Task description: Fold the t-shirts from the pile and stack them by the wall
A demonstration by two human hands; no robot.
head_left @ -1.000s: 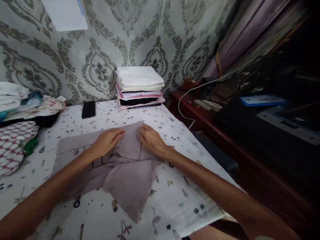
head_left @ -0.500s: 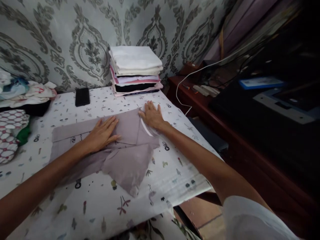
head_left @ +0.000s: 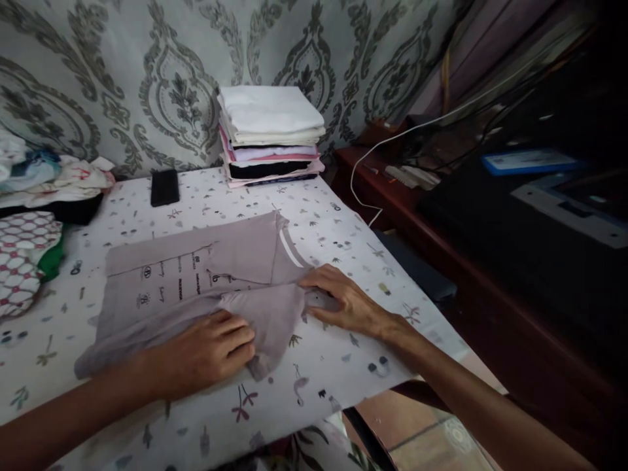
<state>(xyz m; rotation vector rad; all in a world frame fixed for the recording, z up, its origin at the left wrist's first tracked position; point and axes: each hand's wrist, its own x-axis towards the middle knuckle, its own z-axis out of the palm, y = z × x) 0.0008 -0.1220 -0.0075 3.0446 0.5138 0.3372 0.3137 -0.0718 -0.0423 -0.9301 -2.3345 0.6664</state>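
Observation:
A mauve-grey T-shirt point(head_left: 245, 252) with black printed lettering lies partly folded on the patterned white cloth. Its far side is turned in, and the collar with a white strip faces right. My left hand point(head_left: 210, 353) has its fingers curled on the shirt's near edge, by the sleeve, gripping the fabric. At the collar end, the thumb and fingers of my right hand point(head_left: 343, 301) take hold of the near shoulder. The fabric between those fingertips is partly hidden.
A stack of folded clothes point(head_left: 272, 140) stands at the back against the patterned wall. Left of it lies a black phone point(head_left: 165, 188). Unfolded clothes point(head_left: 29, 242) are heaped at the left. A white cable point(head_left: 352, 180) hangs by the dark red desk point(head_left: 392, 193) on the right.
Both hands have left the flat folded part of the shirt and come nearer. The left now grips the near edge; the right has moved from the far collar to the near shoulder.

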